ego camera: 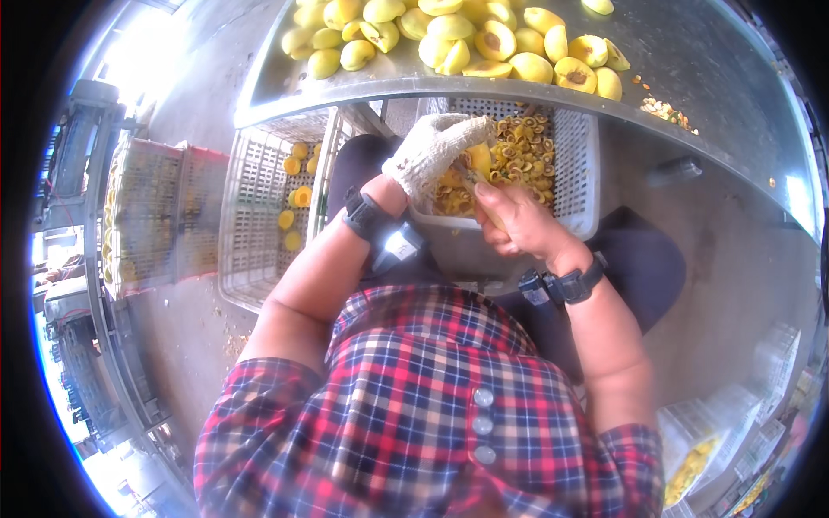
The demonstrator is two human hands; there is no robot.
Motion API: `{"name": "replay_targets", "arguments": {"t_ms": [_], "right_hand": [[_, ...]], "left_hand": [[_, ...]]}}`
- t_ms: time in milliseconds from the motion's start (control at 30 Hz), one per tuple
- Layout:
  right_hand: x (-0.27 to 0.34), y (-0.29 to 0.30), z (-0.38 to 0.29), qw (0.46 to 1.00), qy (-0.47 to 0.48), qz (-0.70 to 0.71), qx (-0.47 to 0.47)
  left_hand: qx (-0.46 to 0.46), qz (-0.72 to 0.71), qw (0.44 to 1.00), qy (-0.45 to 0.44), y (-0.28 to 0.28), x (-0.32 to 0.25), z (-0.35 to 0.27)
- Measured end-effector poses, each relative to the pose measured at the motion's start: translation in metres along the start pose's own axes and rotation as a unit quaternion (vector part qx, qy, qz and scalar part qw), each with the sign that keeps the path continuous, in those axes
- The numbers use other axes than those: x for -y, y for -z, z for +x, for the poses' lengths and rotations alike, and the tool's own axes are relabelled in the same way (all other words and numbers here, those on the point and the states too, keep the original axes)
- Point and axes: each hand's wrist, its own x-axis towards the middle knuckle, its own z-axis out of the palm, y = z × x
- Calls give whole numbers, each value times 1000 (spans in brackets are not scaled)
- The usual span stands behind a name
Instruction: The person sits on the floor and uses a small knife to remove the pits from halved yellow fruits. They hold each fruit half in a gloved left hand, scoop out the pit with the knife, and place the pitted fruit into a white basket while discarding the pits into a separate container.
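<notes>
My left hand (435, 147), in a white knitted glove, grips a yellow peach half (480, 159); its fingers hide part of the fruit. In my bare right hand (528, 219) is a hand tool (493, 215) with a pale handle. The tool's front end meets the fruit near my left palm, and its tip is hidden. Both hands are over a white plastic crate (590, 188) between my knees. Many cut pit pieces and yellow scraps (526, 146) lie in that crate.
A metal table (414, 90) beyond the hands carries a pile of halved yellow peaches (447, 29) and small scraps (667, 111). At my left stands a white crate (249, 213) with several peach halves (302, 196). Stacked crates (146, 213) stand farther left; another crate (725, 414) is behind right.
</notes>
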Motion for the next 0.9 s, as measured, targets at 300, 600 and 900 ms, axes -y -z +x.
{"name": "replay_targets", "arguments": {"t_ms": [300, 600, 900], "right_hand": [[-13, 1, -9, 990, 14, 130, 53], [-32, 22, 4, 865, 65, -453, -207], [-12, 6, 12, 843, 45, -504, -182]], "left_hand": [[-102, -429, 896, -57, -27, -6, 1], [-410, -73, 883, -217, 118, 29, -47], [-471, 430, 763, -105, 211, 11, -25]]}}
